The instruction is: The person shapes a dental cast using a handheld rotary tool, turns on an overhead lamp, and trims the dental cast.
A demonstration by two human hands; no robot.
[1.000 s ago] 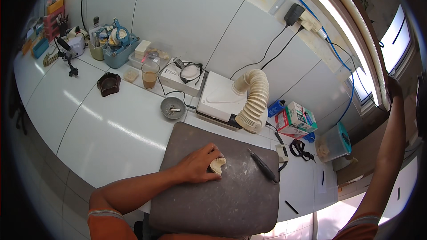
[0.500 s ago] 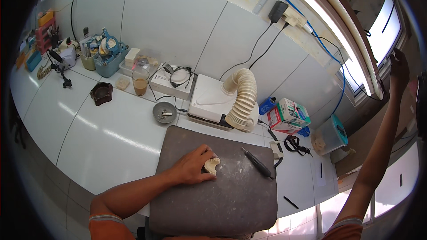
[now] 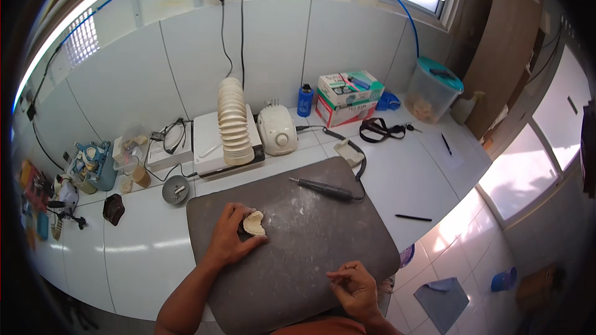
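Note:
My left hand (image 3: 228, 240) rests on the grey-brown work mat (image 3: 285, 254). Its thumb and fingers close around a cream, horseshoe-shaped dental cast (image 3: 254, 224). Low over the mat's near right part is my right hand (image 3: 356, 290), its fingers curled in and nothing visible in them. A black handpiece (image 3: 326, 189) with a metal tip lies near the mat's far edge, apart from both hands. Its coiled cord runs off the right side past a pale cradle (image 3: 349, 152). White dust marks the mat's middle.
Beyond the mat stand a ribbed hose (image 3: 234, 124) on a white box unit and a white control unit (image 3: 277, 130). Glove-type boxes (image 3: 349, 96), a lidded tub (image 3: 433, 90), black straps (image 3: 380, 130) and a pen (image 3: 413, 218) are rightward. An ashtray (image 3: 176, 190) sits left.
My right hand has come down from high at the right, near the lamp and window, to the mat. The view has swung rightward. My left hand still holds the dental cast.

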